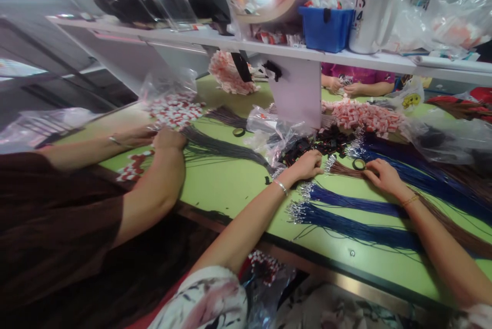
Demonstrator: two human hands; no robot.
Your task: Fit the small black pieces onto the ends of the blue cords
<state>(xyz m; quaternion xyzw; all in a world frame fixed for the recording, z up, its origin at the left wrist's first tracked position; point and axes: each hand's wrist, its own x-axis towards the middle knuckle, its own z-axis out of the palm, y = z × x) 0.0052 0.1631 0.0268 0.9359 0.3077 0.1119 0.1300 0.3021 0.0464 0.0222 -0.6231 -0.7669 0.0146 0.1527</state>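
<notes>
One bundle of brown wires (pixel 346 168) lies on the green worktop (pixel 230 190). At its three o'clock, the right hand (pixel 384 177) is partly open, fingers bent by a tape roll (pixel 359 164). At nine, the left hand (pixel 306 165) is half curled near black connectors (pixel 331 140). What either holds, I cannot tell. Blue wires (pixel 353 201) lie at six.

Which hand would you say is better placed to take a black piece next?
Left, I'd judge: the left hand is beside the black pieces, while the right hand is farther off, by a black ring.
</notes>
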